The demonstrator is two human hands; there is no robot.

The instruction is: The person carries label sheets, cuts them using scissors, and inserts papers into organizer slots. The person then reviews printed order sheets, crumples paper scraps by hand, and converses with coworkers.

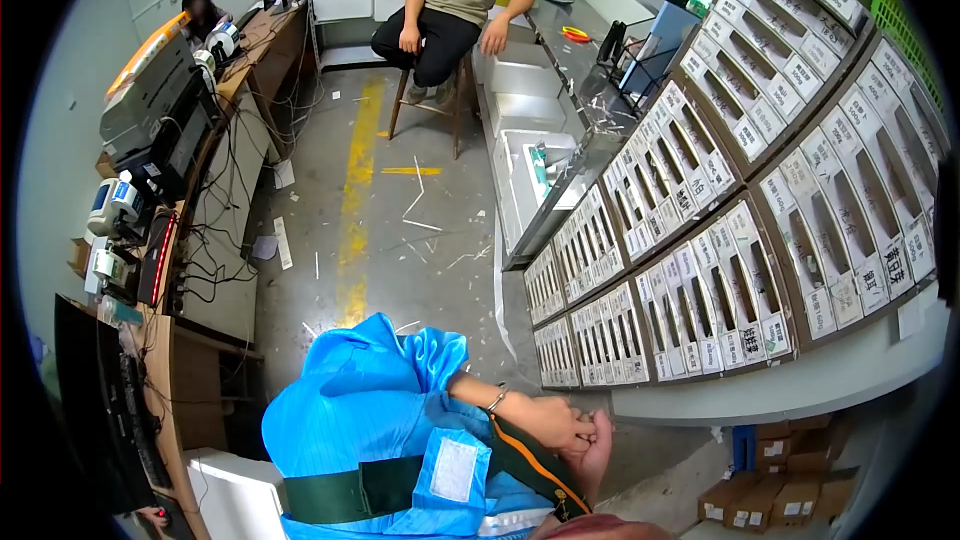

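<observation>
My left hand (548, 424) reaches across from a shiny blue sleeve (365, 375), with a metal bracelet (498, 397) at the wrist. Its fingers are curled and press against my right hand (592, 452), which is partly hidden behind it and also looks closed. Whether anything lies between the two hands is hidden. Beside them runs a dark green strip of fabric with orange piping (540, 468). Lower left, a dark green band (350, 490) crosses the blue cloth near a white patch (455, 468).
On the right stands a rack of labelled white slots (690, 310), with cardboard boxes (770, 495) below. Left is a desk with a printer (160, 100) and cables. A person (455, 10) sits on a stool ahead; another person (205, 12) is back left. Paper scraps litter the floor (440, 280).
</observation>
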